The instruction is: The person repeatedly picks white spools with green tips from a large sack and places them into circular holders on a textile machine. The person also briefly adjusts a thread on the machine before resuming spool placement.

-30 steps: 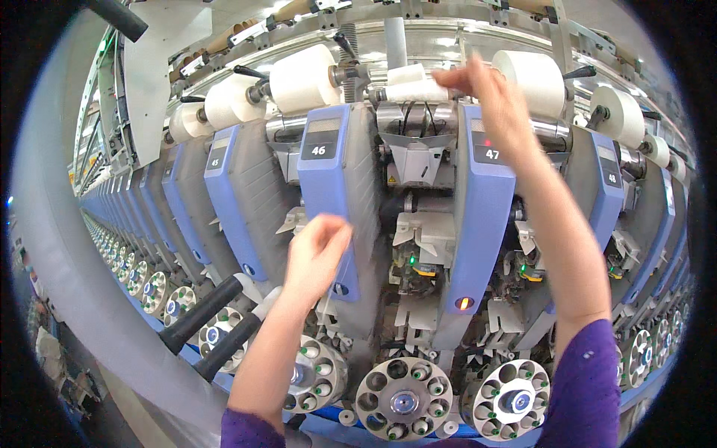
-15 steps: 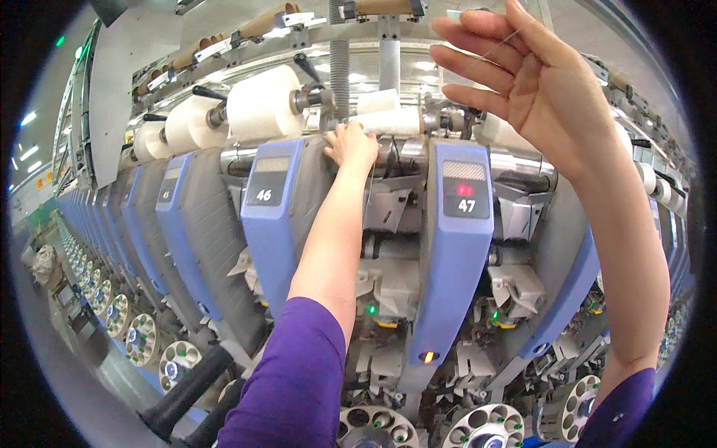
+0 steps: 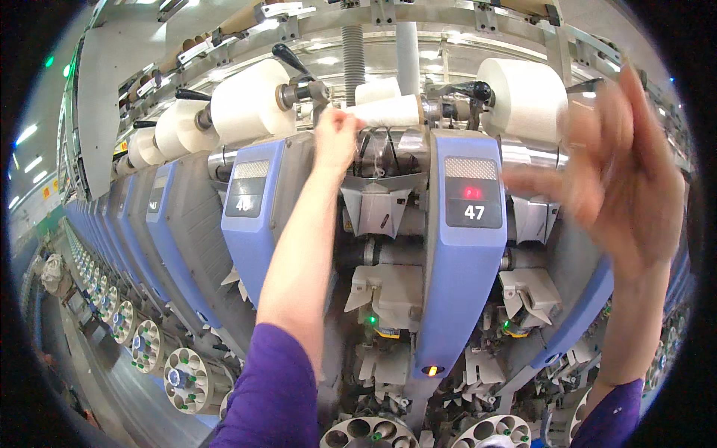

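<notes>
The slim white yarn cone (image 3: 390, 112), matte and gently tapered, lies sideways above a shiny metal drum (image 3: 409, 145), between fat, smooth yarn packages; the left hand (image 3: 337, 136) curls its grip at the cone's left end, whether holding it I cannot tell; the right hand (image 3: 616, 168), blurred, rises at near right, its grip unclear.

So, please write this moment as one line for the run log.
left hand: at left end of small white spool; right hand: blurred, grip unclear; red display: lit; amber light: lit
</notes>
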A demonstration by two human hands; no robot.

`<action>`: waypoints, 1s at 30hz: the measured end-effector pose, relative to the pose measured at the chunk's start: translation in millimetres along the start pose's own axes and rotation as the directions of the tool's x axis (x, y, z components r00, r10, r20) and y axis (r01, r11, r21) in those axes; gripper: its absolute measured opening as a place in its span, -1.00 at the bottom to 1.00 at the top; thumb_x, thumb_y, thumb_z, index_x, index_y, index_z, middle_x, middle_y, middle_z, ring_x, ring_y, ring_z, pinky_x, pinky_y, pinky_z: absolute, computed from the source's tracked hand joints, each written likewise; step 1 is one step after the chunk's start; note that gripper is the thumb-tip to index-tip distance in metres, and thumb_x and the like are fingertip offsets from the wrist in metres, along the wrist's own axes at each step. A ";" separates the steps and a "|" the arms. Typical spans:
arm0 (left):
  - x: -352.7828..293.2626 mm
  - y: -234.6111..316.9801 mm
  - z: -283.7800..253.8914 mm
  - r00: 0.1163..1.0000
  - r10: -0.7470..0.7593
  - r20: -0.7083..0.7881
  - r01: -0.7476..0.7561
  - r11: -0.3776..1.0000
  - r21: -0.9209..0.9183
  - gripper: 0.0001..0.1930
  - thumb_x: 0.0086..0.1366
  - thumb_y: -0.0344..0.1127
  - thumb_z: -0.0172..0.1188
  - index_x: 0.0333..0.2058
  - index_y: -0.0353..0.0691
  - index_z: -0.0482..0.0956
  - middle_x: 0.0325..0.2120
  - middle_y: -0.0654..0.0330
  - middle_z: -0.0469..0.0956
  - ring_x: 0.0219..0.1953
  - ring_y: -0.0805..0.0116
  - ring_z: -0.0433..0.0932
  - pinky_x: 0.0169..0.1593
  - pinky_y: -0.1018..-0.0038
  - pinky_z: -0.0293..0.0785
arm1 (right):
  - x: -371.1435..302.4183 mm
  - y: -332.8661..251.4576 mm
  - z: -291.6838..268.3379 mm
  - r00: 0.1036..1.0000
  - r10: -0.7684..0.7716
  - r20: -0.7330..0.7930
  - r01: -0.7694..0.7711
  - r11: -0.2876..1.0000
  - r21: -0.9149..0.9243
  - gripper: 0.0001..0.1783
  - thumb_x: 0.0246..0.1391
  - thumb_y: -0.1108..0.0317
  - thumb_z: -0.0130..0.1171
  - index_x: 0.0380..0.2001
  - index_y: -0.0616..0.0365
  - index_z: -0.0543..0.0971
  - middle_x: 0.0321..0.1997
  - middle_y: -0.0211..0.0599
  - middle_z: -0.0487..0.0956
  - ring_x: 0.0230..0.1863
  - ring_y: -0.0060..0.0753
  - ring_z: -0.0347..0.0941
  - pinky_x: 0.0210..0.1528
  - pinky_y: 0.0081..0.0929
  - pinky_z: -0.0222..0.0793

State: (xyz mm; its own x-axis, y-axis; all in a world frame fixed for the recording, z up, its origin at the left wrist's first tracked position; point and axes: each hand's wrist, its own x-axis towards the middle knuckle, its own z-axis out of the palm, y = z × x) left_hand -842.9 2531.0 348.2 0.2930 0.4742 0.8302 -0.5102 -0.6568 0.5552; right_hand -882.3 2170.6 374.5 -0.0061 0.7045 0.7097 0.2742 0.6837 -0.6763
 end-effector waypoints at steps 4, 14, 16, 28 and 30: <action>-101.9 25.5 -65.4 0.983 -0.121 0.141 0.182 0.776 -0.604 -0.92 0.28 -0.38 -0.04 -0.29 -0.23 0.30 -0.62 0.24 0.40 -0.50 0.33 0.50 -0.15 0.20 0.48 | -72.2 3.3 23.4 0.981 0.194 0.002 -0.186 0.944 -0.273 -0.54 0.18 0.06 -0.11 -0.32 0.31 0.51 -0.16 0.04 0.53 -0.23 -0.14 0.54 0.10 -0.18 0.26; -352.0 160.8 -39.1 -0.527 0.198 0.827 0.213 0.972 -0.097 -0.85 0.21 -0.27 0.02 -0.38 -0.21 0.33 -0.60 0.09 0.46 -0.48 0.01 0.47 -0.42 0.18 0.33 | -222.7 227.7 58.5 0.565 0.472 -0.677 -0.819 0.219 -0.531 -0.58 0.02 0.07 0.13 -0.44 0.31 0.58 -0.57 -0.06 0.56 -0.45 -0.24 0.55 -0.36 -0.39 0.42; -379.5 158.0 -46.9 -0.408 0.189 0.893 0.189 0.975 -0.120 -0.87 0.17 -0.29 0.03 -0.38 -0.21 0.34 -0.59 0.07 0.48 -0.49 0.01 0.48 -0.41 0.18 0.34 | -233.6 259.0 70.7 0.527 0.455 -0.718 -0.844 0.187 -0.502 -0.52 0.03 -0.01 0.09 -0.49 0.30 0.58 -0.62 -0.02 0.53 -0.49 -0.15 0.53 -0.41 -0.36 0.40; -477.0 214.0 -40.6 -0.053 0.099 0.994 0.118 0.989 -0.092 -0.87 0.16 -0.31 0.05 -0.39 -0.21 0.34 -0.60 0.03 0.44 -0.47 0.01 0.50 -0.42 0.18 0.40 | -240.1 200.2 119.4 0.675 0.346 -0.652 -0.678 0.639 -0.363 -0.58 0.10 -0.01 0.04 -0.34 0.16 0.57 -0.44 -0.30 0.59 -0.41 -0.49 0.50 -0.35 -0.43 0.40; -481.7 231.0 -34.2 0.130 0.123 0.984 0.210 0.966 -0.148 -0.88 0.14 -0.33 0.11 -0.42 -0.21 0.37 -0.60 0.12 0.43 -0.47 0.09 0.50 -0.41 0.27 0.40 | -282.1 156.3 159.3 0.790 0.592 -0.156 -0.548 0.797 0.254 -0.51 0.23 0.03 -0.17 -0.24 0.27 0.53 -0.27 -0.26 0.58 -0.21 -0.42 0.47 -0.05 -0.43 0.34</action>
State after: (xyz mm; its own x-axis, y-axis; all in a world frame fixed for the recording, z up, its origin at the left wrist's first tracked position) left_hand -1129.6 2171.0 74.8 0.7708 -0.5962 0.2246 -0.5517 -0.4484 0.7033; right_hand -990.9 2109.0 37.1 0.3074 0.9322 0.1910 -0.0223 0.2077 -0.9779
